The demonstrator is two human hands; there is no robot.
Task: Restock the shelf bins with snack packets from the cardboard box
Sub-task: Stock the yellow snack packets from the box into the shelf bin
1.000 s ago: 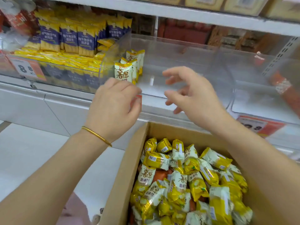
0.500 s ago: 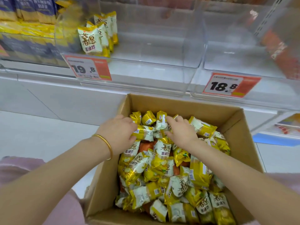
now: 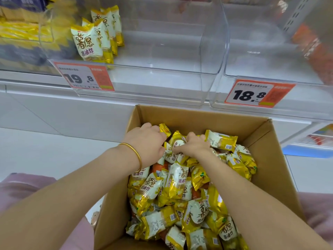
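Up and to the left of the left hand (image 3: 146, 141), a few white-and-yellow packets (image 3: 88, 42) stand upright on edge at the left end of a clear shelf bin (image 3: 162, 83). An orange price tag (image 3: 84, 77) reading 19.8 is fixed to the bin's front, just below them.

The left hand wears a gold bangle (image 3: 134, 152) at the wrist. It reaches into the far left corner of the cardboard box (image 3: 270, 159), its fingers curled down around snack packets (image 3: 173, 188) from the top of the heap. A yellow foil end sticks out past its knuckles.

Between the two hands lies a crumpled white packet that both thumbs touch. The right hand (image 3: 193, 147) is just beside the left, palm down, with its fingers bent and gripping the packets under it.

The rest of the heap fills the box from below both hands back toward the forearms. The packets are small sealed pillows, glossy yellow foil with pale green-white panels and dark lettering. A few orange ones show through gaps.

Just right of the right hand, one packet (image 3: 220, 139) lies flat with its barcode side up. Up and to the right of it, a second clear bin (image 3: 252, 65) carries a tag (image 3: 255, 93) reading 18.8.
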